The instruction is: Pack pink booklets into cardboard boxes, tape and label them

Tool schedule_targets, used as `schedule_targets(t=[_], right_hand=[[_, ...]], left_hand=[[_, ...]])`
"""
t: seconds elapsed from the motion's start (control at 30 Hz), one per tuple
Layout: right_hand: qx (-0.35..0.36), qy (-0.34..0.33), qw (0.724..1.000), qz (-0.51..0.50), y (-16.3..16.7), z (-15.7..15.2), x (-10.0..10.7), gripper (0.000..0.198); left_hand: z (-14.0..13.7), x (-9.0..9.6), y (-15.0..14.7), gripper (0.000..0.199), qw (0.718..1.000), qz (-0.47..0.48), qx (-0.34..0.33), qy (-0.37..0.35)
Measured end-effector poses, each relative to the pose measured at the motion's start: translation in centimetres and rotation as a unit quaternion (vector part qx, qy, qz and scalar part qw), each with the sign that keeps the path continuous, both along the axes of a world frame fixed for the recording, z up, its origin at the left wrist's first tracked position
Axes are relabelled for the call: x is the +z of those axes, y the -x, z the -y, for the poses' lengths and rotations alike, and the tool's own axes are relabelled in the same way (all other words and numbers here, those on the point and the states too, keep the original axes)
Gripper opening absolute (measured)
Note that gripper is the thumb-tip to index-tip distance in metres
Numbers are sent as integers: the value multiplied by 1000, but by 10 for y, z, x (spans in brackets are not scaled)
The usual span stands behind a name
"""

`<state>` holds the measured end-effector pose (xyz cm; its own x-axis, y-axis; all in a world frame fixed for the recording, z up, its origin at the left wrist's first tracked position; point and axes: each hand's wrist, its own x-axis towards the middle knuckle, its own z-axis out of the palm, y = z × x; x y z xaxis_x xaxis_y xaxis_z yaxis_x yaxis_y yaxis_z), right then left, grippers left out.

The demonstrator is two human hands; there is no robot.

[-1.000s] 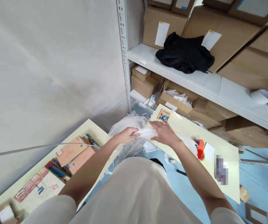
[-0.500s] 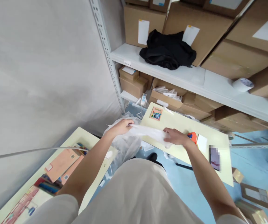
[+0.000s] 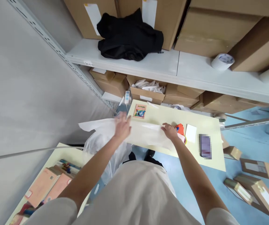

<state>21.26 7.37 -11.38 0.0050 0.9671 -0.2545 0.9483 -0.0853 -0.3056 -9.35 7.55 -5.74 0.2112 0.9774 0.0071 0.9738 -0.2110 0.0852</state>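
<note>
A thin white sheet (image 3: 146, 132), like soft paper or film, stretches across the pale yellow table (image 3: 212, 125), its left end hanging out past the table edge. My left hand (image 3: 122, 126) is over the left part of the sheet, its fingers smeared by motion, so its grip cannot be made out. At the upper edge of the sheet, my right hand (image 3: 170, 130) pinches it between thumb and fingers. Just right of that hand are an orange object (image 3: 179, 128) and a white rectangular pad (image 3: 191, 133). A small colourful booklet (image 3: 139, 111) lies above the sheet.
A clear plastic bag (image 3: 106, 153) bulges between the two tables. Pink folders (image 3: 42, 187) lie on the left table. Ahead, a shelf (image 3: 195, 67) bears cardboard boxes, a black cloth (image 3: 129, 37) and a tape roll (image 3: 222, 61). More boxes (image 3: 258, 193) stand on the floor at right.
The sheet, gathered narrow between my hands before, is now spread wider over the table. My left hand has shifted along it from its left end. The view has turned right.
</note>
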Motion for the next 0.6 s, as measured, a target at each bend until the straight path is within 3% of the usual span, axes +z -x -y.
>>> schedule_targets(t=[0.07, 0.1, 0.17, 0.27, 0.4, 0.6], right_hand=[[-16, -91, 996, 1, 6, 3, -20, 41], [-10, -133, 991, -10, 7, 9, -29, 43], [30, -163, 985, -45, 5, 27, -48, 41], [82, -80, 992, -44, 0, 57, -74, 39], [101, 39, 994, -23, -3, 77, -94, 49], [19, 49, 999, 3, -9, 70, -89, 48]], left_hand=[[9, -29, -36, 42, 986, 50, -147, 69], [13, -45, -49, 38, 980, 60, -164, 99], [19, -77, -67, 43, 978, 49, -128, 155], [24, -113, -69, 69, 968, 13, -22, 248], [27, -130, -47, 80, 947, -14, 45, 317], [28, -133, -27, 77, 941, 14, 104, 323]])
